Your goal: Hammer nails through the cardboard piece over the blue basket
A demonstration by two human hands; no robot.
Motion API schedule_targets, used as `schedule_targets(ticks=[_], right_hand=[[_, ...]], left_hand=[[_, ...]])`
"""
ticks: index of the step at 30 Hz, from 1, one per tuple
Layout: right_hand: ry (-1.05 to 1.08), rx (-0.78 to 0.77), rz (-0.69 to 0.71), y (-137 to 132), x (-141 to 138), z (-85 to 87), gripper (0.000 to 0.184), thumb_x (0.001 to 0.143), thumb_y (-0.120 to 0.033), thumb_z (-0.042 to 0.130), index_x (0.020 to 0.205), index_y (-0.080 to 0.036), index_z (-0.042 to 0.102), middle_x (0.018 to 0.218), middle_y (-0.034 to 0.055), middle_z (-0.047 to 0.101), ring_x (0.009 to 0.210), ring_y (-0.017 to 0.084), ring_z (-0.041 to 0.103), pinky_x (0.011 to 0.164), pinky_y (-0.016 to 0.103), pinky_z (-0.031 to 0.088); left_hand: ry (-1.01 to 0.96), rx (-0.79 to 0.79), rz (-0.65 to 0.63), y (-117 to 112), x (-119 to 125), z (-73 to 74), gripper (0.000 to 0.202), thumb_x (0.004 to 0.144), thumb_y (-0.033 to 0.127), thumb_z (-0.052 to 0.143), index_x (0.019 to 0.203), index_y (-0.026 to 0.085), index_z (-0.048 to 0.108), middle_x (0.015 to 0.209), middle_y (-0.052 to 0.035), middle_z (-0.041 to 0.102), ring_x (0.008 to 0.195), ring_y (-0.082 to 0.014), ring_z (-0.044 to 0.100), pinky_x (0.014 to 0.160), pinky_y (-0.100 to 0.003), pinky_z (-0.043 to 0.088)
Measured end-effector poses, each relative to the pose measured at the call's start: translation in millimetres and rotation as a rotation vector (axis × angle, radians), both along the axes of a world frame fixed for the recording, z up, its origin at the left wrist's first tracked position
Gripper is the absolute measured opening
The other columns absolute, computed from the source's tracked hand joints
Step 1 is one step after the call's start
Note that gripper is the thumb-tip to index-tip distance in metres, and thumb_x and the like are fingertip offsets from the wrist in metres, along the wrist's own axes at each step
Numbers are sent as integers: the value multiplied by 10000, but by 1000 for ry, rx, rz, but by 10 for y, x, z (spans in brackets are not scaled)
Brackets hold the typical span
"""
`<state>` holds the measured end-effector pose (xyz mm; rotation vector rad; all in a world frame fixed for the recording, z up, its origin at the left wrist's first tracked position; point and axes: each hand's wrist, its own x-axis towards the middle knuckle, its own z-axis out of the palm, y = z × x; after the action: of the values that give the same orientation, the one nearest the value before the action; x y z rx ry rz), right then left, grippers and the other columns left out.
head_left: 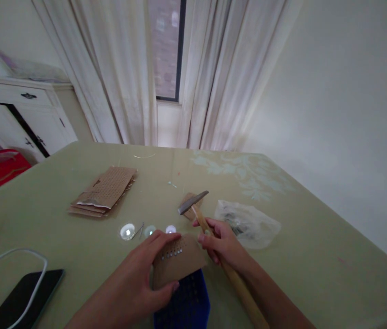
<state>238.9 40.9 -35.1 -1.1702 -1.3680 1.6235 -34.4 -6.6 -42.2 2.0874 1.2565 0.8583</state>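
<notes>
My left hand [138, 278] lies over a small brown cardboard piece [180, 262] with a row of small metal studs in it, fingers and thumb gripping its left edge. The cardboard rests on a blue perforated block [186, 306] at the table's near edge. My right hand [222, 244] is closed round the wooden handle of a hammer [193, 203], held near its metal head. The head hovers just above and beyond the cardboard.
A stack of perforated cardboard sheets [104, 192] lies at the left middle. A clear plastic bag [248, 221] sits to the right. A black phone [22, 297] and white cable [15, 256] lie at the near left. The green table [316, 256] stands before curtains.
</notes>
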Motion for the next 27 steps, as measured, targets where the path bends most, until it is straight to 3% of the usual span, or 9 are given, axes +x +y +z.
schedule_targets(ticks=[4,8,11,17,23,27], right_hand=[[13,-55,56,-60,-24,9,625,784,-503,918,1264,-179,683,807,-56,645,401,32,449,342,162,358],[57,-100,80,-93,-49,19,624,767,-433,938,1285,-187,694,798,-67,627,395,26,452,334,153,342],[68,-116,90,-116,-46,39,620,784,-442,926,1290,-179,682,778,-63,635,385,27,457,325,148,329],[66,-130,160,-126,20,73,650,830,-451,908,1352,-180,632,798,-46,674,409,30,497,353,130,385],[52,-182,188,-130,27,26,703,739,-449,979,1306,-191,654,902,-19,727,446,40,552,387,147,469],[50,-164,169,-149,7,19,704,734,-459,983,1297,-200,650,874,-27,721,470,56,575,394,149,479]], left_hand=[[44,9,19,-4,-61,-70,847,768,246,869,1536,446,575,1537,-72,675,1379,-400,669,1115,-611,582],[-46,-73,2,-11,-80,7,800,758,243,890,1485,456,631,1489,-66,707,1288,-370,729,908,-453,714],[-123,-152,-24,-16,-85,64,766,782,231,888,1456,494,637,1438,-21,729,1210,-306,768,868,-382,726],[-158,-238,-48,-13,-104,40,757,814,262,892,1470,516,611,1480,-5,685,1270,-290,727,925,-389,715],[-215,-441,-104,-18,-164,98,744,867,366,871,1531,503,564,1673,-19,510,1462,-331,584,1078,-472,639],[-224,-662,-292,-9,-273,193,1205,700,317,1010,1667,533,325,1788,-12,357,1564,-360,471,1268,-568,431]])
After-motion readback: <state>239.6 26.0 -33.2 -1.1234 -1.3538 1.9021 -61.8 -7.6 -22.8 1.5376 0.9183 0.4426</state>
